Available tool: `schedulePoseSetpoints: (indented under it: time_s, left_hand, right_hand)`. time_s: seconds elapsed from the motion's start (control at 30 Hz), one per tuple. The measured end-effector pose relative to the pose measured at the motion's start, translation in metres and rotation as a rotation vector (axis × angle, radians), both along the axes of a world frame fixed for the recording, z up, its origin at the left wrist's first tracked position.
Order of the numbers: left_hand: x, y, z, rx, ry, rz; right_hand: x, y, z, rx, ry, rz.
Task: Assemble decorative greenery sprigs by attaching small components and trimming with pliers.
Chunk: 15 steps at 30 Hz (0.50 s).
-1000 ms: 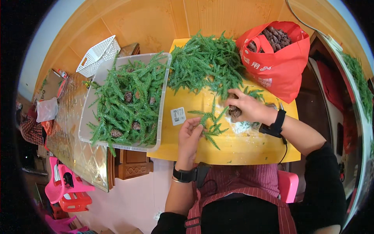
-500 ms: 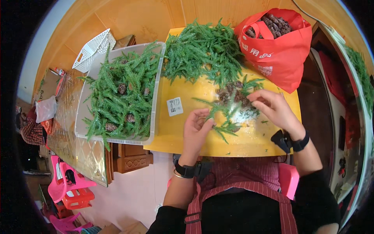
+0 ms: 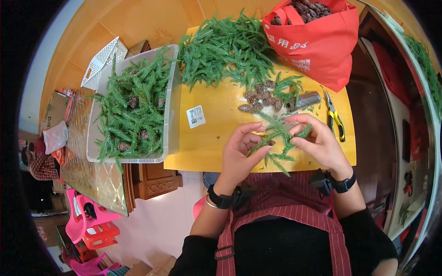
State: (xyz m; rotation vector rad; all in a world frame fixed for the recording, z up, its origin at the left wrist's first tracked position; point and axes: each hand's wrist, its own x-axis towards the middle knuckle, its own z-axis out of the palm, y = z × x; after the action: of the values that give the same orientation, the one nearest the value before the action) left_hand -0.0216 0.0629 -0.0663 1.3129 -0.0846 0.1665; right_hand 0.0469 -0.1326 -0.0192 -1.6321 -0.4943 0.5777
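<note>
Above the table's near edge, a green artificial pine sprig [image 3: 279, 133] is spread between my two hands. My left hand [image 3: 243, 149] pinches its left side between thumb and fingers, with a small brown bit [image 3: 271, 143] at the thumb tip. On the other side, my right hand [image 3: 317, 141] has its fingers curled around a branch of the sprig. Just beyond lie several brown pine cones [image 3: 262, 97], a loose green sprig [image 3: 289, 87] and a dark brown roll [image 3: 307, 100].
Yellow-handled pliers [image 3: 335, 117] lie right on the yellow table [image 3: 202, 147]. A pile of green sprigs [image 3: 225, 50] and a red bag [image 3: 317, 50] of pine cones stand behind. At left sits a translucent bin [image 3: 173, 101] of sprigs and cones. A white label [image 3: 196, 117] lies nearby.
My right hand has come from the pine cones toward my left hand and now grips the sprig too. The pliers and the brown roll have come into sight. The view has shifted slightly.
</note>
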Motion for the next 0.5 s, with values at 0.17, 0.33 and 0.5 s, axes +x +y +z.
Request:
schedulePoseSetpoints:
  time_s: [0.17, 0.33, 0.5]
  left_hand:
    - [0.001, -0.011, 0.001, 0.038, 0.050, -0.072]
    - [0.005, -0.027, 0.019, 0.049, 0.123, -0.066]
    - [0.005, -0.034, 0.022, 0.121, 0.141, -0.014]
  right_hand:
    - [-0.006, -0.008, 0.006, 0.060, -0.024, -0.052]
    - [-0.007, -0.022, 0.004, 0.092, -0.030, -0.106]
    - [-0.007, -0.026, 0.003, 0.168, -0.080, -0.118]
